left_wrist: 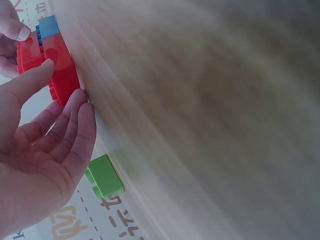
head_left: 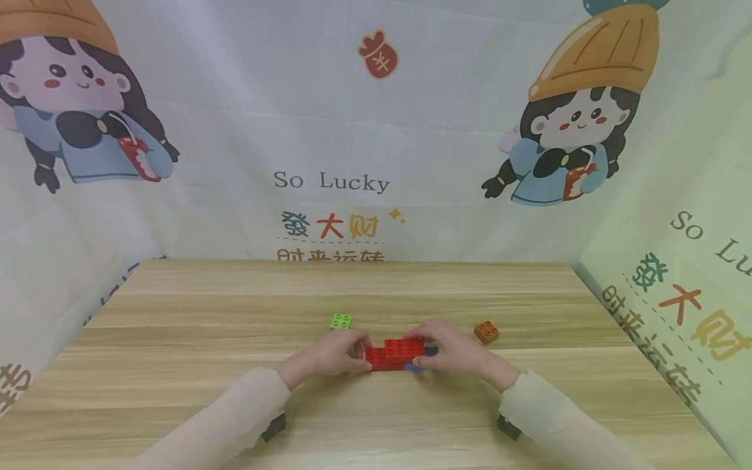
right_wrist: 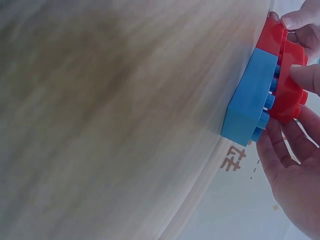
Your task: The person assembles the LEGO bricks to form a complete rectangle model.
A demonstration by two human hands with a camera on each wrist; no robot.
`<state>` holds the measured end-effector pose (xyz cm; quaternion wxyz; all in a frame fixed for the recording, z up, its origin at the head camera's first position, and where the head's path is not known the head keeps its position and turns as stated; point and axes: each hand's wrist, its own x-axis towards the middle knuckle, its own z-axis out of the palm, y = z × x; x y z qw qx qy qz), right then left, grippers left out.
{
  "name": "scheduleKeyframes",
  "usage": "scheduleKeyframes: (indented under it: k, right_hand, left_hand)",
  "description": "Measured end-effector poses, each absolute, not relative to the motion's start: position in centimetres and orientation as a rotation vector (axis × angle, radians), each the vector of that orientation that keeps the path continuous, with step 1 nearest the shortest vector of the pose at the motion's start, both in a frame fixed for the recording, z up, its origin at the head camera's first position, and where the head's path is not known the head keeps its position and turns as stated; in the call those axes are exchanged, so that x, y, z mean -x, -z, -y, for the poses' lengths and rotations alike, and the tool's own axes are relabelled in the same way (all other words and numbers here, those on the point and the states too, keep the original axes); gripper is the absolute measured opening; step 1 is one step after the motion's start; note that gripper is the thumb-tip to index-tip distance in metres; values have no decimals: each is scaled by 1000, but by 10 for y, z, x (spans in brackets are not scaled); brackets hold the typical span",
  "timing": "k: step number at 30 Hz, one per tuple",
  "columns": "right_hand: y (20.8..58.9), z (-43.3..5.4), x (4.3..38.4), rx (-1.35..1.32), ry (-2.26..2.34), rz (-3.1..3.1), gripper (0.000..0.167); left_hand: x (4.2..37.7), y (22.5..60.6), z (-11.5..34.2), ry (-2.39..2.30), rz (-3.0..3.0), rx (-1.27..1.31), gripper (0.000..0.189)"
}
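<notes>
Two red toy building bricks and a blue one are together at the middle of the table. The lower red brick (head_left: 376,358) lies end to end with the blue brick (right_wrist: 250,97), and the upper red brick (head_left: 401,350) sits across the top where they meet. My left hand (head_left: 337,352) pinches the left end of the lower red brick, thumb on the near side. With thumb and fingers my right hand (head_left: 455,351) grips the upper red brick. Part of the blue brick is hidden behind the right hand in the head view.
A lime green brick (head_left: 341,321) lies behind the left hand. Farther right, beyond the right hand, is an orange-brown brick (head_left: 486,332). The wooden table (head_left: 235,307) ends at a printed cloth (head_left: 446,163) hung at the back and sides.
</notes>
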<state>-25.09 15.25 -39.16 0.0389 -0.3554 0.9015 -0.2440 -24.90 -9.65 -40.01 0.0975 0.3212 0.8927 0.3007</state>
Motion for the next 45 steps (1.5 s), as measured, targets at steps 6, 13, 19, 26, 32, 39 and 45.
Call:
scheduleKeyframes:
  k: [6, 13, 19, 26, 32, 39, 45]
  right_hand:
    - [392, -154, 251, 1086, 755, -2757, 38]
    - [391, -154, 251, 1106, 760, -2755, 38]
    - [392, -154, 250, 1125, 771, -2751, 38]
    - [392, -160, 251, 1099, 884, -2695, 40]
    - [391, -162, 252, 1107, 924, -2671, 36]
    - [390, -163, 254, 1086, 944, -2615, 32]
    - [389, -163, 254, 1057, 959, -2594, 31]
  left_hand:
    - [249, 398, 93, -772, -2737, -958, 36]
    - [247, 394, 79, -718, -2863, -1034, 42]
    - [247, 392, 72, -784, -2842, -1061, 28]
    - [250, 392, 71, -829, -2815, -1065, 23]
    - [252, 391, 70, -832, -2798, -1100, 19]
    - [255, 390, 69, -899, -2741, -1092, 18]
    - [259, 390, 70, -951, -2685, -1030, 18]
